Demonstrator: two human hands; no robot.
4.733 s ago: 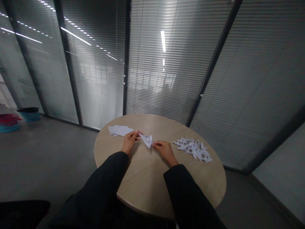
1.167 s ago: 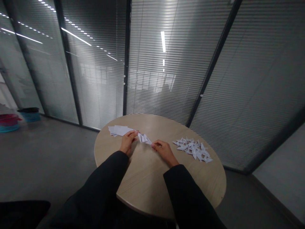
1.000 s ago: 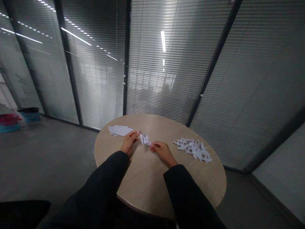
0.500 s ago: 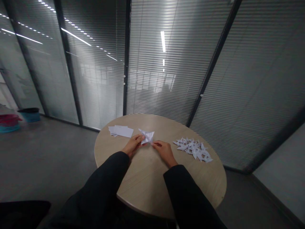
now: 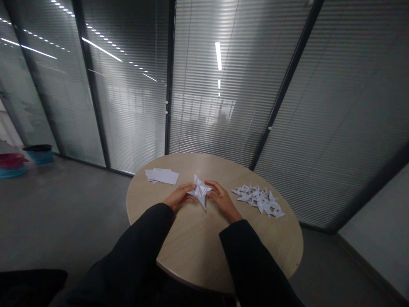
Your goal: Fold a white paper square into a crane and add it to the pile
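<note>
A white folded paper star (image 5: 200,190) with four-pointed shape and printed lines is held over the middle of the round table. My left hand (image 5: 181,195) grips its left side, thumb on top and fingers below. From the right, my right hand (image 5: 221,197) has thumb and fingers around the star's right point. Left of the hands lies a small stack of white paper slips (image 5: 164,175). A heap of folded paper stars (image 5: 258,199) lies to the right of my right hand.
The round wooden table (image 5: 198,238) stands against a glass partition with blinds (image 5: 207,128). On the floor at far left are a blue bin (image 5: 40,155) and a red and blue basin (image 5: 12,165). A dark object (image 5: 32,283) sits at lower left.
The paper star has been turned, so one point now faces toward me and another away. My right hand has shifted from its lower right corner to its right side, fingers more spread.
</note>
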